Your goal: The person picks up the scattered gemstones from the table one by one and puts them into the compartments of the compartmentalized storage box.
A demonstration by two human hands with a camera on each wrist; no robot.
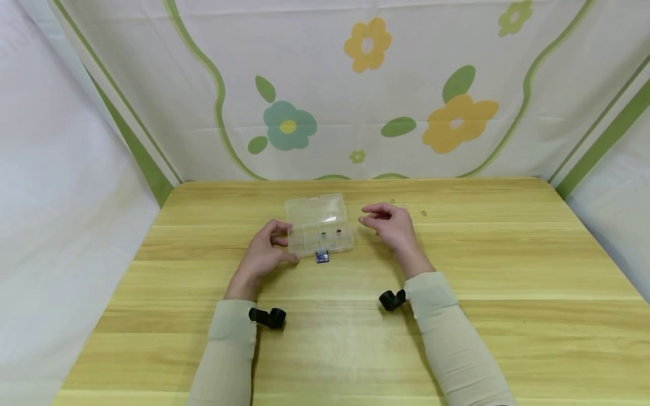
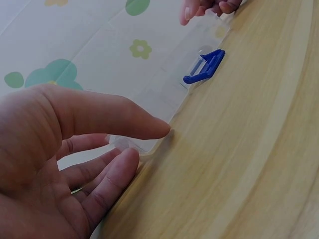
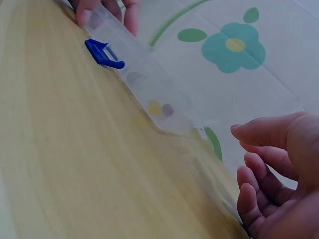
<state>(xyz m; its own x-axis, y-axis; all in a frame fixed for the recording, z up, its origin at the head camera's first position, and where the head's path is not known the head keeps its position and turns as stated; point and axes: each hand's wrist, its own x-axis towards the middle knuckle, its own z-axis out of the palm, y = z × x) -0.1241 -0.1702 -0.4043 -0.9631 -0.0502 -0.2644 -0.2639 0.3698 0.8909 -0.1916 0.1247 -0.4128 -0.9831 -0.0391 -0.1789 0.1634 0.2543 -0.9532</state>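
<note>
A clear plastic compartment box (image 1: pixel 312 241) lies on the wooden table with its lid (image 1: pixel 315 210) raised at the back. Its right-hand compartments hold a few small round pieces; the right wrist view shows a yellow one (image 3: pixel 154 108) and a dark one (image 3: pixel 168 110) through the wall. A blue clip-like latch (image 2: pixel 212 67) hangs at the front edge. My left hand (image 1: pixel 264 251) holds the box's left end, thumb at the front corner and fingers bent round the side. Just right of the box, my right hand (image 1: pixel 391 225) hovers, fingers loosely curled, nothing visible between thumb and index.
Behind my right hand, small clear discs, one of them (image 1: pixel 424 213) farther right, lie on the table (image 1: pixel 325 338). A white cloth (image 1: pixel 325 84) with printed flowers hangs along the back edge. Black cameras, such as the left one (image 1: pixel 274 318), jut from both sleeves.
</note>
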